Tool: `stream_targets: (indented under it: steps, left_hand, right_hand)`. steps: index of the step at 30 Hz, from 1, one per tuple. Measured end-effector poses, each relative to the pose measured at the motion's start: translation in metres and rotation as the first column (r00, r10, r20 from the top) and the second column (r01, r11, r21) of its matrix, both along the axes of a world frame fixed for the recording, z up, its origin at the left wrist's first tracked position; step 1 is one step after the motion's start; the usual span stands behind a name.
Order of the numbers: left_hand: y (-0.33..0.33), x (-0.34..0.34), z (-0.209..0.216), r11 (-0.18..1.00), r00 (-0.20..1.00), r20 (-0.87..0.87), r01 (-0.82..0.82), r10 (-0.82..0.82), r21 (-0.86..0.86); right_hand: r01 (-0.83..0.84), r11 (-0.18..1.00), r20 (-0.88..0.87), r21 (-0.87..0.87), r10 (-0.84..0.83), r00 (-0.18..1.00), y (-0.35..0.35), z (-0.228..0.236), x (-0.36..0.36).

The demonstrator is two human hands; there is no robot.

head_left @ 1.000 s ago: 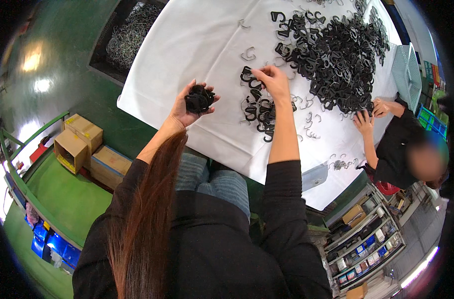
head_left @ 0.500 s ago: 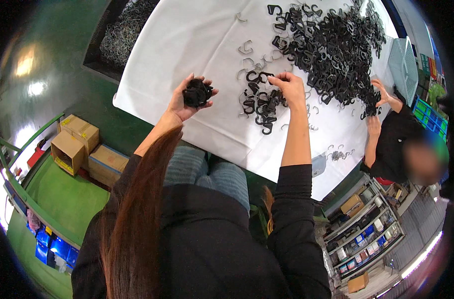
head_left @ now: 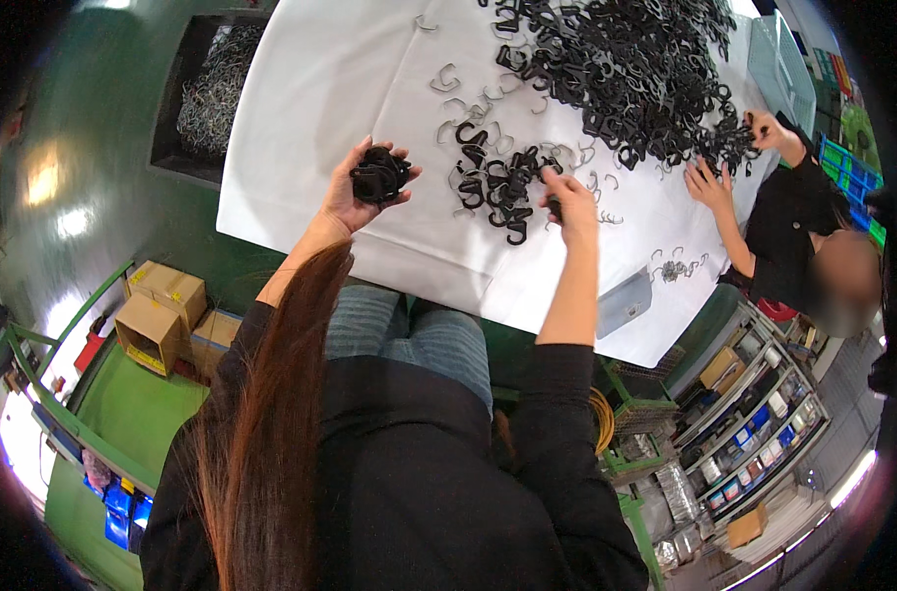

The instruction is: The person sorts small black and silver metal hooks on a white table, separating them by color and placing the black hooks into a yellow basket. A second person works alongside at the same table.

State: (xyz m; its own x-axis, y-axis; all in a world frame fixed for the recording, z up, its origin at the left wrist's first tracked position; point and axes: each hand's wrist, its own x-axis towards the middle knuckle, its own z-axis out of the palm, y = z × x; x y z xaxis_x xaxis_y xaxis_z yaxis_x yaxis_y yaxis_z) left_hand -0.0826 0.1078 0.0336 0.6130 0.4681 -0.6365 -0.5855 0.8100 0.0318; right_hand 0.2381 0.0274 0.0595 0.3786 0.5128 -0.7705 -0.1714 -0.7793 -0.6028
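A bunch of black plastic hooks (head_left: 377, 175) rests in my left hand (head_left: 345, 197), its fingers curled around them above the white cloth. My right hand (head_left: 574, 209) is at the right edge of a small heap of black hooks (head_left: 507, 187). Between its thumb and fingers a dark piece shows, which looks like one more black hook (head_left: 555, 208). Bent silvery wire clips (head_left: 446, 79) lie scattered around the small heap. Beyond it spreads a much larger pile of black hooks (head_left: 626, 74).
Across the table, another person's hands (head_left: 714, 187) are at the big pile's right edge. A grey flat tray (head_left: 626, 301) lies near the front right edge. Left of the table stands a dark crate (head_left: 167, 148) of wire clips; cardboard boxes (head_left: 153, 330) sit lower left.
My right hand has moved slightly down from the top of the small heap to its right side, fingers now around a dark piece. The view has shifted; my left hand still holds its bunch.
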Motion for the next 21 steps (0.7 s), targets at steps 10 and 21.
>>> stream_targets:
  steps: [10, 21]
  left_hand:
    - [-0.002, 0.013, 0.004, 0.998, 0.998, 0.022, 0.059, -0.059, 0.008]
    - [0.000, 0.010, 0.002, 0.998, 0.998, -0.016, 0.069, -0.069, 0.004]
  right_hand:
    - [-0.061, 0.992, 0.238, 0.111, 0.033, 0.971, -0.008, -0.018, -0.044]
    - [-0.399, 0.903, 0.806, -0.162, 0.354, 0.475, 0.062, -0.052, -0.036]
